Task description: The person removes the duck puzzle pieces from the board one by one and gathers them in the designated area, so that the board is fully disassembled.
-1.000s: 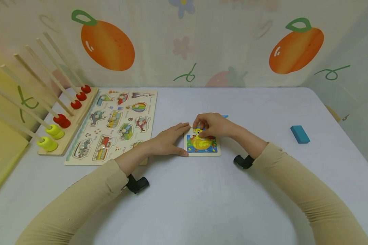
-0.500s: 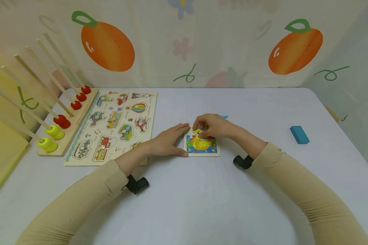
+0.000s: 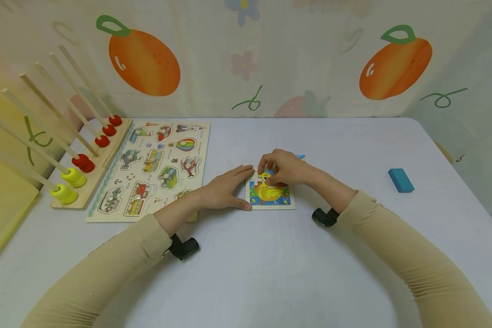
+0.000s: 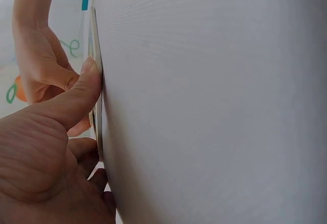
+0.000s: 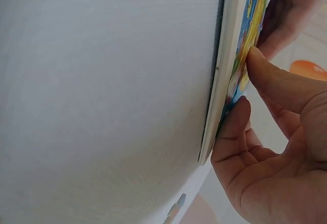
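A small jigsaw puzzle point(image 3: 270, 196), with a yellow duck on blue in a pale wooden frame, lies flat on the table in the head view. My left hand point(image 3: 223, 187) rests along its left side, fingers extended, thumb at the near left corner and index finger at the far left corner. Over its upper part, my right hand point(image 3: 284, 167) pinches a puzzle piece by the duck's head with thumb and index finger. That hand hides the puzzle's far right corner. In the right wrist view the thumb point(image 5: 263, 71) touches the picture surface.
A blue-and-white piece point(image 3: 301, 156) shows partly behind the right hand. A teal block point(image 3: 401, 180) lies at the right. At the left are a vehicle puzzle board point(image 3: 147, 177) and a wooden peg stand point(image 3: 102, 157) with red and yellow beads. A printed curtain point(image 3: 213, 54) hangs behind.
Both hands stay almost in place. The right hand's knuckles rise slightly while its fingertips keep to the same spot on the puzzle.
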A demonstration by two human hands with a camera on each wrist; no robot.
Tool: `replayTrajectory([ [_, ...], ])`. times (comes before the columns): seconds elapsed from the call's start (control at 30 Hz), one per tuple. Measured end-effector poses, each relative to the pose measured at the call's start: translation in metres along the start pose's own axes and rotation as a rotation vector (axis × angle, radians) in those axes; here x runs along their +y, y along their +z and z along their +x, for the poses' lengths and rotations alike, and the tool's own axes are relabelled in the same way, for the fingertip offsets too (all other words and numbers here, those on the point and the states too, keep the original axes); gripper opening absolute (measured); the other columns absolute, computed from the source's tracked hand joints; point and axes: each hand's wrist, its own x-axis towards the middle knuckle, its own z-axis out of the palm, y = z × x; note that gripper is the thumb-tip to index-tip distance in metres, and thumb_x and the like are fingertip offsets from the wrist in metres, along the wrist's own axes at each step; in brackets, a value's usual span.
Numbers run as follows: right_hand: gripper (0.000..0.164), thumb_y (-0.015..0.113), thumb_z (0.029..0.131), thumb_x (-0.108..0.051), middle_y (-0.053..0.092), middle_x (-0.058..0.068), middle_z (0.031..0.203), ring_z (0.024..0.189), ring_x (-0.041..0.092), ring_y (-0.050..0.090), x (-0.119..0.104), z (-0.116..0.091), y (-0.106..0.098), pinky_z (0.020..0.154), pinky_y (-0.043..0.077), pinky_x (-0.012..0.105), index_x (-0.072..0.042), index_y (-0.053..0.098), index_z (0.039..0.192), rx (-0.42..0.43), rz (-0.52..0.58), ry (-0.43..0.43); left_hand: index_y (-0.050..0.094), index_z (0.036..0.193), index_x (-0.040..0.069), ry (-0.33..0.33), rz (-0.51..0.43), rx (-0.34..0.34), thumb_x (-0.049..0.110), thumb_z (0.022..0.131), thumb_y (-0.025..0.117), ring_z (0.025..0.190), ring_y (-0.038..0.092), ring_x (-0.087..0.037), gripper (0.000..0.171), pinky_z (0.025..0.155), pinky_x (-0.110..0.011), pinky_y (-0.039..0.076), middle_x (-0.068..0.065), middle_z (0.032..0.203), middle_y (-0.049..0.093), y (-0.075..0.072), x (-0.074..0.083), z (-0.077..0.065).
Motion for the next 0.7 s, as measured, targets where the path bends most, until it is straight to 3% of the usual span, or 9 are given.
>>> replayTrajectory([
  [0.43, 0.021, 0.077, 0.085, -0.009, 0.065, 0.013, 0.109, 0.09, 0.026, 0.058, -0.0005, 0.0008, 0.0013, 0.08, 0.051, 0.032, -0.014, 0.068, 0.104, 0.014, -0.013, -0.001, 0.021, 0.158, 0.007, -0.004, 0.002, -0.002, 0.041, 0.087, 0.073, 0.157, 0.009, -0.034, 0.094, 0.124, -0.06, 0.017, -0.009, 0.168, 0.014, -0.0001, 0.0003, 0.0],
  [0.7, 0.034, 0.08, 0.082, -0.01, 0.066, 0.011, 0.099, 0.085, 0.023, 0.057, -0.0017, -0.0005, 0.0009, 0.078, 0.049, 0.03, -0.013, 0.065, 0.113, 0.057, -0.03, 0.005, 0.02, 0.158, 0.007, -0.004, 0.0, -0.003, 0.041, 0.087, 0.073, 0.157, 0.009, -0.034, 0.095, 0.124, -0.06, 0.017, -0.009, 0.168, 0.014, 0.0004, -0.0004, 0.0005],
])
